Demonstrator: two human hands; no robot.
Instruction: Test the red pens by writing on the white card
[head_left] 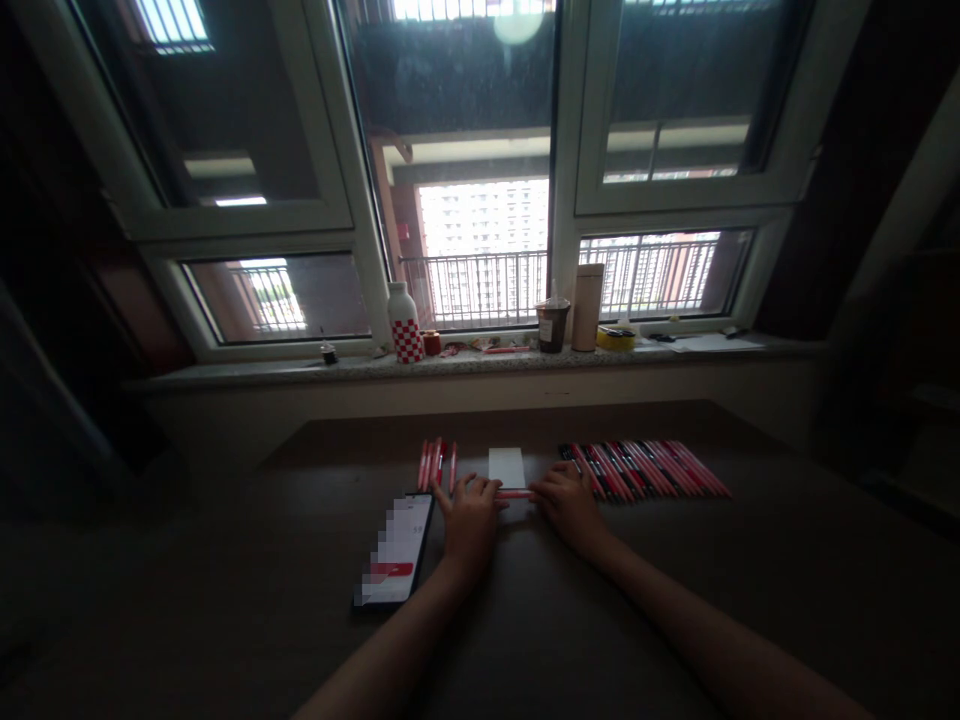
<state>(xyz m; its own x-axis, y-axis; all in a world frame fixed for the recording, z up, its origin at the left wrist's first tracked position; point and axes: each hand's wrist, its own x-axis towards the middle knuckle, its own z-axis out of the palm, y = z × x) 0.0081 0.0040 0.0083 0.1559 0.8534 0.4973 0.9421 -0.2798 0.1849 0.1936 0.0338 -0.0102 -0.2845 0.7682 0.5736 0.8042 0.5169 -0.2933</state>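
Note:
My left hand (470,517) and my right hand (568,503) rest on a dark table (675,600), fingers curled, each pinching one end of a red pen (515,493) that lies crosswise between them. Just beyond the pen lies a small white card (507,466). A row of several red and black pens (645,469) is laid out to the right of my right hand. A few red pens (436,464) lie to the left, beyond my left hand.
A phone (396,549) with a lit screen lies left of my left hand. On the window sill (262,372) stand a red-and-white checked bottle (406,323), a dark cup (553,325), a tall beige flask (587,307) and a yellow tape roll (616,337).

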